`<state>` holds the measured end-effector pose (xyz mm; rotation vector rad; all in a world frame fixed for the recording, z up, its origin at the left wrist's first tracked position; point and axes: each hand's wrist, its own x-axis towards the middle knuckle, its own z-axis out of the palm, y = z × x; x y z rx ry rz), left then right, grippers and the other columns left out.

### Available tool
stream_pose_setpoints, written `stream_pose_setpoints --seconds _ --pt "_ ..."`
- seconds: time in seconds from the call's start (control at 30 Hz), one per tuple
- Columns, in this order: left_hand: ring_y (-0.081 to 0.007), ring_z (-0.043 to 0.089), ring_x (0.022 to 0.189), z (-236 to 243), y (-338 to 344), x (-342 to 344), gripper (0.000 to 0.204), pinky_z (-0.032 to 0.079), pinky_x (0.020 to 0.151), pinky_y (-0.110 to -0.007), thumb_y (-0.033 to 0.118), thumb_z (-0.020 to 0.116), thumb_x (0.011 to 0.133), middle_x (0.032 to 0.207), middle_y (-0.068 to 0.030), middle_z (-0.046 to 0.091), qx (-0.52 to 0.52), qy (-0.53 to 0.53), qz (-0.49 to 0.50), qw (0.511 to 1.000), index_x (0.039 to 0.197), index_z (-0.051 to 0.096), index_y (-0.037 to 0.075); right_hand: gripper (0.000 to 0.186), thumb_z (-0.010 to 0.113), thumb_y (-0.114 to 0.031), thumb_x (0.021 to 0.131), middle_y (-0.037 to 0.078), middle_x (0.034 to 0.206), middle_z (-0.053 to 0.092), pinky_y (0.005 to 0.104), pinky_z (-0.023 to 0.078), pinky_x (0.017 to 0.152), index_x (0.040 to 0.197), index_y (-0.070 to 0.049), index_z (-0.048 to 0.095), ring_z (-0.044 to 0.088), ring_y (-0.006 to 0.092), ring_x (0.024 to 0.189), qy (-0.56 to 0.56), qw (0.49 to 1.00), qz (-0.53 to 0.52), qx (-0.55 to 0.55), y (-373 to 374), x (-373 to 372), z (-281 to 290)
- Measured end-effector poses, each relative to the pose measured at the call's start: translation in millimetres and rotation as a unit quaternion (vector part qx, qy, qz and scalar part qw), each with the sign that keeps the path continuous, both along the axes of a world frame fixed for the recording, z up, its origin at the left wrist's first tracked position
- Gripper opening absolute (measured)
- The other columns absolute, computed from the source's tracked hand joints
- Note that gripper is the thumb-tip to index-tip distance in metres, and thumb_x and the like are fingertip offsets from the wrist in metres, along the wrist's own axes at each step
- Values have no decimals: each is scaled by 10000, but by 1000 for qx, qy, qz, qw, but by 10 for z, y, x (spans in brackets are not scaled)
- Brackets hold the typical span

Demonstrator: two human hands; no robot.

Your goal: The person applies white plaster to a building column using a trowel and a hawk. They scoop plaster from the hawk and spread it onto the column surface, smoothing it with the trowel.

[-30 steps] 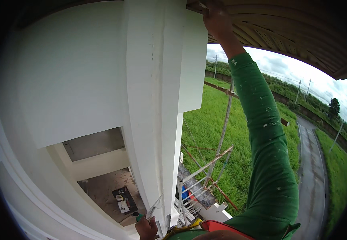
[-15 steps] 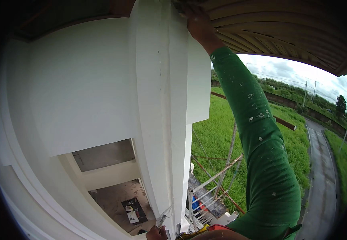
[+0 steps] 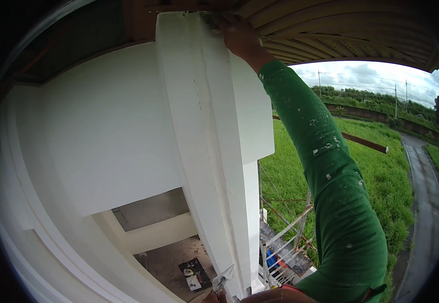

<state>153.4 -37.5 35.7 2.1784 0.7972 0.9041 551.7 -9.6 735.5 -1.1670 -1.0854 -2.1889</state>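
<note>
My right hand reaches up in a green, paint-spotted sleeve to the top of a white column, just under the eaves. Its fingers are closed on a flat, greyish blade-like tool set against the column; shadow hides much of it. Low in the picture, my left hand is closed and only partly in view. From it rises a putty knife with a smeared pale-grey blade, close to the column face. A rough vertical strip of filler-like material runs down the column.
Brown slatted soffit hangs overhead. White wall spreads left, with an opening onto a lower floor where a dark board holds tools. At right stand scaffold bars, a projecting rusty pipe, grass and a road far below.
The view has tilted upward, so the column's top edge now shows. My right hand stays at the column top, and my left hand still holds the putty knife low down.
</note>
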Motion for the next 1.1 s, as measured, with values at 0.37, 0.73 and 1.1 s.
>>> stream_pose_setpoints --seconds 0.37,0.73,1.1 --pt "-445 636 921 159 -66 17 373 499 745 -499 186 542 960 1051 -273 650 -23 -22 -26 999 1319 547 87 570 552 -39 830 69 1289 598 480 478 945 1379 -192 537 573 308 1151 50 999 -3 -16 -29 -25 -41" --pt "-456 633 922 105 -56 43 352 501 740 -507 224 559 959 1016 -271 656 -23 40 -9 999 1284 565 88 610 548 -35 830 -2 1385 554 472 491 933 1412 -217 515 564 286 1180 94 994 1 -53 -89 -54 27" --pt "-465 626 929 -109 -11 90 331 492 771 -514 208 554 958 994 -279 650 2 4 -7 1000 1248 566 48 526 551 -51 838 17 1377 562 460 509 912 1349 -175 578 570 297 1167 104 991 -45 -75 -267 -329 -1"
